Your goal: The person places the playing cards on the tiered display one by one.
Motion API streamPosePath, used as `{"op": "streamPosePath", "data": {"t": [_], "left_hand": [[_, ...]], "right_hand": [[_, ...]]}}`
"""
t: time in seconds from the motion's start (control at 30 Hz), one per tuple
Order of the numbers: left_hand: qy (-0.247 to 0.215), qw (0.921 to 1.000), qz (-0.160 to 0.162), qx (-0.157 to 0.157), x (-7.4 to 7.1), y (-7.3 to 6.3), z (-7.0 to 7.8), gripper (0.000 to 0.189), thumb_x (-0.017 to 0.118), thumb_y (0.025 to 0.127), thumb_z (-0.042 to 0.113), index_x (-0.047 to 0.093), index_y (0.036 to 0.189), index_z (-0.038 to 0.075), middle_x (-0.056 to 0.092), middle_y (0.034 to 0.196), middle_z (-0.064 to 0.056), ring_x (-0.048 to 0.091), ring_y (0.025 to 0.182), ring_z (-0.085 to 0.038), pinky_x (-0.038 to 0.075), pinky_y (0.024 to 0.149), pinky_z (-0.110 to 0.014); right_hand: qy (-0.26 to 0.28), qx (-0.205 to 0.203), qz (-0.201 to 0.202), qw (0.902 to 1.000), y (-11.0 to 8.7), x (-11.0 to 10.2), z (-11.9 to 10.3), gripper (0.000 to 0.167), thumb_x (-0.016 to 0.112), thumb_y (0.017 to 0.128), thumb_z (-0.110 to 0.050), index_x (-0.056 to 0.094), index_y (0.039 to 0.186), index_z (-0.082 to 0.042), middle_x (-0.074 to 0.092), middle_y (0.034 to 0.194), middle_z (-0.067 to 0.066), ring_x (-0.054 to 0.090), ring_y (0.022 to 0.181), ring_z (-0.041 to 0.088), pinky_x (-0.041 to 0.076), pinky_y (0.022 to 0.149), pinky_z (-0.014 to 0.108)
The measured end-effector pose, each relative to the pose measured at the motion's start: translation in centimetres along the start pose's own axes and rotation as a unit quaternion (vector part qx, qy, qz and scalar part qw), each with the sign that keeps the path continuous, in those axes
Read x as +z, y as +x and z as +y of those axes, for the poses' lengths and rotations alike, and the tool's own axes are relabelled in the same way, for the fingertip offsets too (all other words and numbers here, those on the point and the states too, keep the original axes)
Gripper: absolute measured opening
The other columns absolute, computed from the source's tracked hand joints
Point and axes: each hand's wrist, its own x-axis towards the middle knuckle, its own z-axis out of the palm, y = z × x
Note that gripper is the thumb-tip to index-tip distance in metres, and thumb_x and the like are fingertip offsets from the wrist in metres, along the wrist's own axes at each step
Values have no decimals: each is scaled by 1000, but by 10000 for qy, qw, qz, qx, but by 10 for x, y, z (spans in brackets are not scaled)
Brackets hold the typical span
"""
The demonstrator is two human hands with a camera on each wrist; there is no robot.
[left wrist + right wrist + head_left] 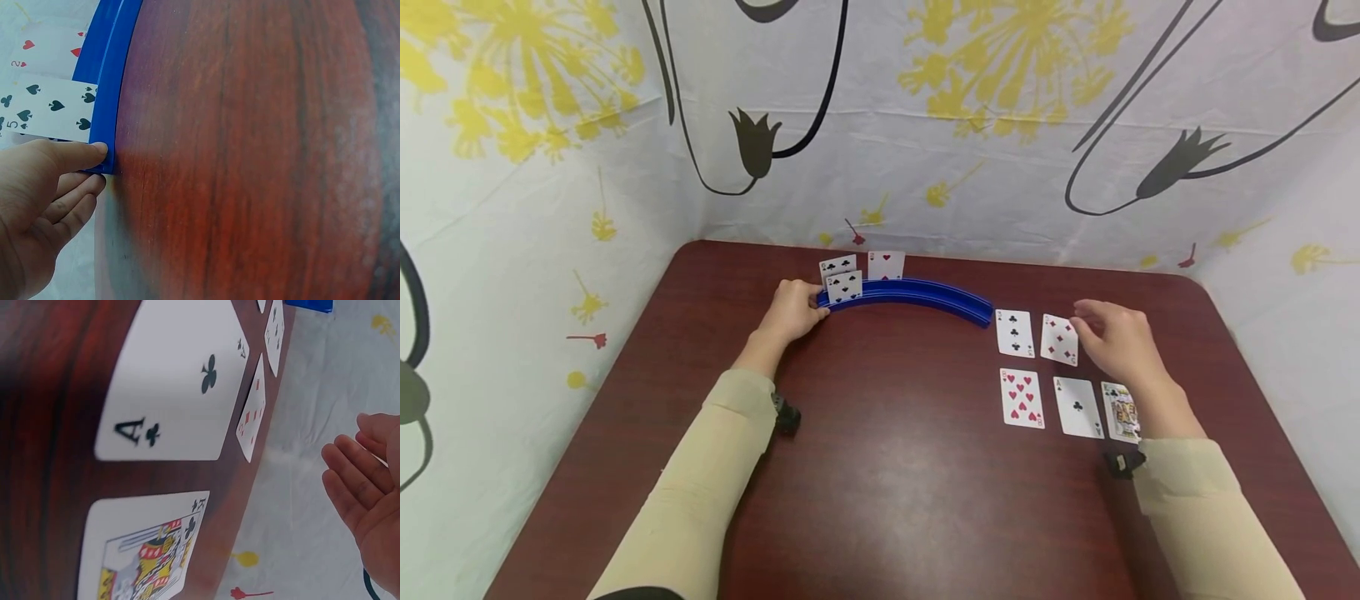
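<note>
My left hand (792, 312) pinches the left end of a curved blue card holder (925, 292), thumb on the near side, as the left wrist view shows. A five of spades (55, 106) stands in the holder beside that hand. Behind it are a club card (838, 265), partly covered, and a two of hearts (886, 263). My right hand (1116, 337) hovers beside a five of diamonds (1060, 340), its loosely bent fingers holding nothing. An ace of clubs (181, 381) and a king of clubs (147, 556) lie face up below that hand.
A card with three clubs (1015, 334) lies by the holder's right end, and a heart card (1022, 398) lies nearer. The reddish-brown table (910, 500) meets patterned cloth (865, 192) along its back and sides.
</note>
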Motion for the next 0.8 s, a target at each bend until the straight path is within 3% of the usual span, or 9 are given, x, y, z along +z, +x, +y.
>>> {"op": "streamPosePath", "data": {"t": [0.4, 0.8], "left_hand": [[-96, 9999, -45, -74, 0, -1, -1, 47, 75, 92, 10, 63, 136, -2, 72, 110, -20, 69, 97, -27, 58, 85, -40], [-232, 9996, -54, -144, 1, -1, 0, 44, 75, 92, 10, 65, 134, -2, 72, 110, -19, 68, 94, -25, 58, 85, -40]], "right_hand": [[-66, 137, -85, 9998, -15, -3, 10, 28, 67, 95, -8, 67, 119, 8, 69, 110, 29, 66, 95, 47, 47, 84, 62], [-35, -8, -37, 10000, -26, -6, 20, 27, 70, 92, -5, 68, 114, 9, 70, 106, 29, 67, 91, 48, 47, 83, 61]]}}
